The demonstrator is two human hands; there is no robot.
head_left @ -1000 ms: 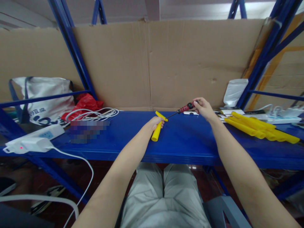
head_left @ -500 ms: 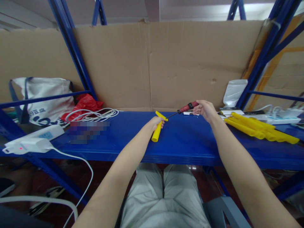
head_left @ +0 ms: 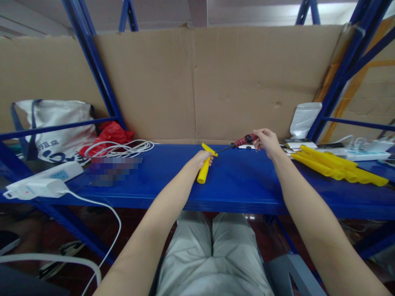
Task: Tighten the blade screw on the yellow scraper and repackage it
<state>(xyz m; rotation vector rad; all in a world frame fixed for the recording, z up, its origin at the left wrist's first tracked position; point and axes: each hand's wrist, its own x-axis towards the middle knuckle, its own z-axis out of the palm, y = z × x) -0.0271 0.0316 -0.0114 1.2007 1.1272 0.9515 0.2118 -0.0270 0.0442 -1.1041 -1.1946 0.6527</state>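
With the left hand (head_left: 205, 158) I am grasping a yellow T-shaped piece (head_left: 202, 173) over the middle of the blue surface (head_left: 247, 181); my fingers are covering part of its stem. With the right hand (head_left: 265, 140) I am holding a screwdriver (head_left: 242, 142) by the end of its handle, and its shaft is pointing to the crossbar. On my distant view I am not managing to see whether the tip is touching. Leftward, a pixelated patch (head_left: 115, 171) is hiding something; rightward, yellow pieces (head_left: 338, 165) are overlapping each other.

A red bag (head_left: 113, 133) lies crumpled — coiled white cable (head_left: 133, 149) alongside.
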